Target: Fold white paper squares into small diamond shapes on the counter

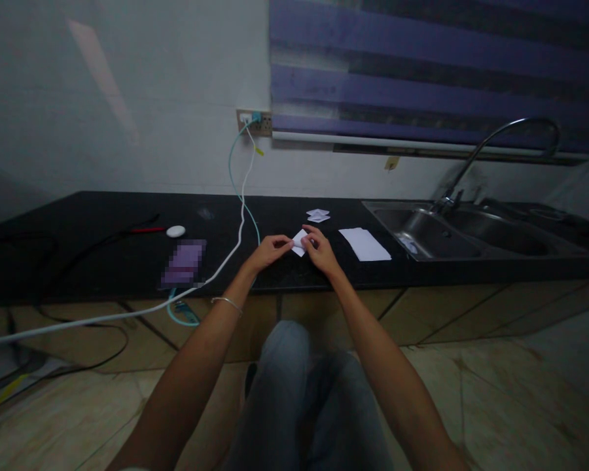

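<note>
A small white piece of folded paper [300, 243] lies on the dark counter between my hands, turned with one corner towards me. My left hand [271, 251] pinches its left corner between thumb and fingers. On the other side, my right hand [320, 250] has its thumb and fingers closed on the right part of the paper and covers some of it. Just beyond my right hand sit folded white paper pieces [318, 215]. A stack of white paper sheets [364, 244] lies to the right of my right hand.
A steel sink [442, 232] with a curved faucet [500, 131] is set in the counter [294, 280] at the right. A white cable [233, 252] runs from the wall outlet [254, 122] across the left side, near a blurred purple item [184, 261] and a white round object [175, 231].
</note>
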### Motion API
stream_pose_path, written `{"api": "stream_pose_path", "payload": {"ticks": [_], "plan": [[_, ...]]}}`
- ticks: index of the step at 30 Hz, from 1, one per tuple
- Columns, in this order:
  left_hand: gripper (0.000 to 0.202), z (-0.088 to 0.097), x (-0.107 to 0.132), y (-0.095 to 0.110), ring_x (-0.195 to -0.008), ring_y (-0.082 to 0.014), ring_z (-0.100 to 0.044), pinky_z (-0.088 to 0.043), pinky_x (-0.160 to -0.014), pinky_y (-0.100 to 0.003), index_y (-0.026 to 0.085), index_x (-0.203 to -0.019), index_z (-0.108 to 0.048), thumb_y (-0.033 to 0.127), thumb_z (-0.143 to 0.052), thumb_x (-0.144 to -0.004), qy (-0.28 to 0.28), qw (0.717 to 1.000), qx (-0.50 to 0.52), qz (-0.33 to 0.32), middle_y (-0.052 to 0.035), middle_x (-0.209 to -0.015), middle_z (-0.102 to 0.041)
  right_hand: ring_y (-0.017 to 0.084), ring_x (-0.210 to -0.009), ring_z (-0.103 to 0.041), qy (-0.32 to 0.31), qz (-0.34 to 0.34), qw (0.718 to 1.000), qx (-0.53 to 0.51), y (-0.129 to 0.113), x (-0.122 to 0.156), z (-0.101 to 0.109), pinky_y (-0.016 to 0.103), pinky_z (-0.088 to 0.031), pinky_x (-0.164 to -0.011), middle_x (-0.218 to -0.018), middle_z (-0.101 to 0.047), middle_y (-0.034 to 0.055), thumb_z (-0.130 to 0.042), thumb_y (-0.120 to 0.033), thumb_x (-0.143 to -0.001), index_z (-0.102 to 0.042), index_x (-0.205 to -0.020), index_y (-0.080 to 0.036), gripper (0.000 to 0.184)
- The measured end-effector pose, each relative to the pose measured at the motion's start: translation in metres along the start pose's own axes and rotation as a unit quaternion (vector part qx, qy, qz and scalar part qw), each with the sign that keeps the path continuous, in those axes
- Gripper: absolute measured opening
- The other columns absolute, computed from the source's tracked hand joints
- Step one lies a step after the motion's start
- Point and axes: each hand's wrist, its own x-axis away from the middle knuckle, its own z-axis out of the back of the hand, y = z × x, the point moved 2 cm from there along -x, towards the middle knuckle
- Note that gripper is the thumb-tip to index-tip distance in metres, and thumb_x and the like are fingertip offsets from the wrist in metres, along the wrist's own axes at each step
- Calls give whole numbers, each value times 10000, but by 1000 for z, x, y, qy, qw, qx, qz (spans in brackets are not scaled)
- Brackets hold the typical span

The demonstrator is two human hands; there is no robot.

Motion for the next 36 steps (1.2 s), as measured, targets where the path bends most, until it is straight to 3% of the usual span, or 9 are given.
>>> {"api": "stream_pose_path", "payload": {"ticks": [6, 12, 16, 19, 32, 36], "plan": [[536, -2, 1, 0, -924, -205, -660, -495, -844, -331, 127, -1277, -522, 375, -635, -816, -25, 999, 38, 23, -101, -985, -719, 200, -859, -596, 53, -24, 998, 8, -3, 1, 0, 321, -461, -757, -989, -643, 93, -599, -369, -814, -650, -799, -167, 208], [396, -2, 1, 3, -962, -213, -645, -477, -871, -322, 117, -1119, -650, 383, -611, -828, -30, 999, 10, 13, -111, -1058, -700, 187, -804, -582, 66, 4, 998, 9, -16, 1, 3, 312, -451, -742, -823, -621, 49, -622, -327, -801, -667, -780, -180, 155], [400, -3, 0, 5, -841, -189, -656, -482, -813, -301, 106, -965, -704, 453, -532, -867, -76, 997, 7, 18, -79, -871, -720, 186, -795, -581, 72, -4, 997, 10, -17, 1, 4, 317, -450, -749, -807, -625, 45, -621, -329, -803, -664, -769, -184, 155], [427, -3, 1, 4, -773, -179, -650, -486, -762, -285, 100, -889, -704, 479, -508, -872, -80, 997, 0, 17, -61, -781, -705, 188, -798, -582, 65, -13, 998, 5, -17, 1, 3, 318, -449, -752, -816, -635, 46, -624, -330, -795, -662, -775, -185, 151], [399, -4, 3, 11, -692, -144, -618, -478, -684, -237, 122, -778, -665, 447, -465, -896, -42, 998, -45, -9, -23, -695, -667, 158, -687, -545, 36, -39, 999, -2, -16, 2, 1, 281, -430, -668, -763, -639, 31, -581, -324, -803, -653, -815, -156, 184], [360, -5, 3, 11, -698, -141, -623, -483, -679, -236, 125, -913, -674, 442, -507, -877, -38, 999, -28, 2, -30, -754, -682, 172, -740, -569, 29, -36, 999, -16, -15, 2, 1, 296, -445, -710, -808, -649, 45, -579, -350, -808, -635, -827, -159, 200]]}}
